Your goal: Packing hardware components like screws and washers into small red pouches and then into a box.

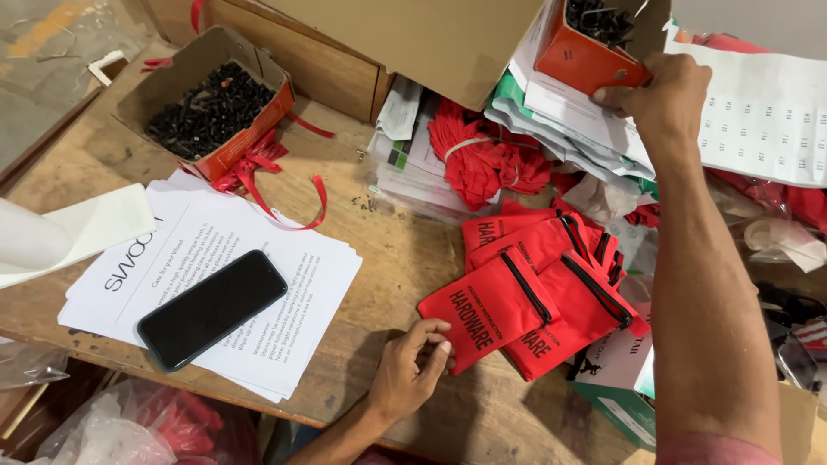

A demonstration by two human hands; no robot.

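Meanwhile left hand [412, 368] touches red pouch [491, 308] edge.

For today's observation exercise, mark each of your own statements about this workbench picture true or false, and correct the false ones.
1. The right hand grips an orange box holding dark hardware. True.
2. The left hand rests on the phone. False: its fingers touch a red zippered pouch; the phone lies apart on the printed sheets.
3. The open cardboard box of dark screws sits at the bench's far left. True.
4. The red pouches are stacked inside that cardboard box. False: they lie on the wooden bench.
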